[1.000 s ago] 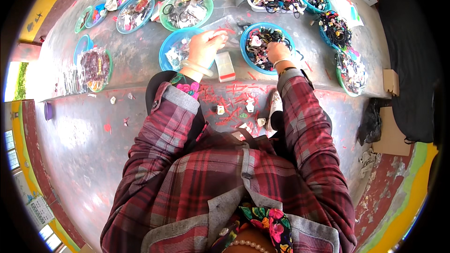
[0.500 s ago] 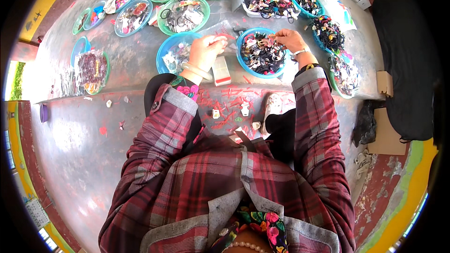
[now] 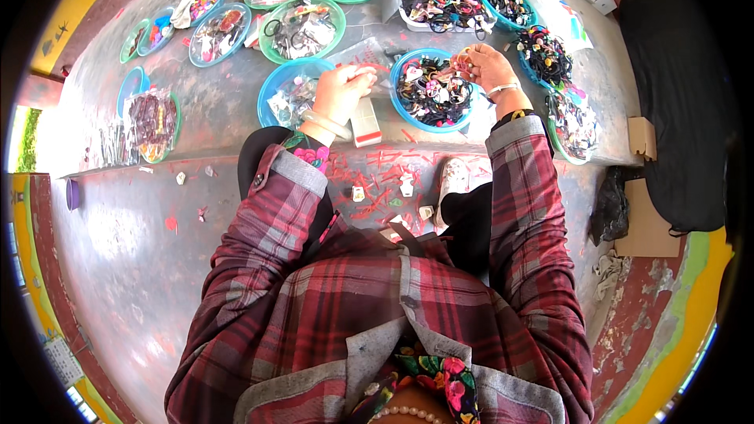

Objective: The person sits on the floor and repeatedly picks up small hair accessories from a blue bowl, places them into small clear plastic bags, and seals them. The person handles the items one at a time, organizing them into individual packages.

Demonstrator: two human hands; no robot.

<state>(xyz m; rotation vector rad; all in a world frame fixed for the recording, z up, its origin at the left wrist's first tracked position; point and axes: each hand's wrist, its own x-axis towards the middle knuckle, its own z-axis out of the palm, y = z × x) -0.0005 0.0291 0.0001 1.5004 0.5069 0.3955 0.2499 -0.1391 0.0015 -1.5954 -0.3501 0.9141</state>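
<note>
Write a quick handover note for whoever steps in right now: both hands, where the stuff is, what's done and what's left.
Left hand: holds a clear plastic packet by its edge, over the gap between two blue bowls.
Right hand: lifted over the blue bowl of dark hair accessories, pinching a small colourful piece.
Nearby: a white and red box lies below the left hand; a second blue bowl holds small packets.
Done: a piece picked from the bowl, packet in hand.
Left: the piece is not yet in the packet; the bowl looks full. More bowls of accessories sit behind.
</note>
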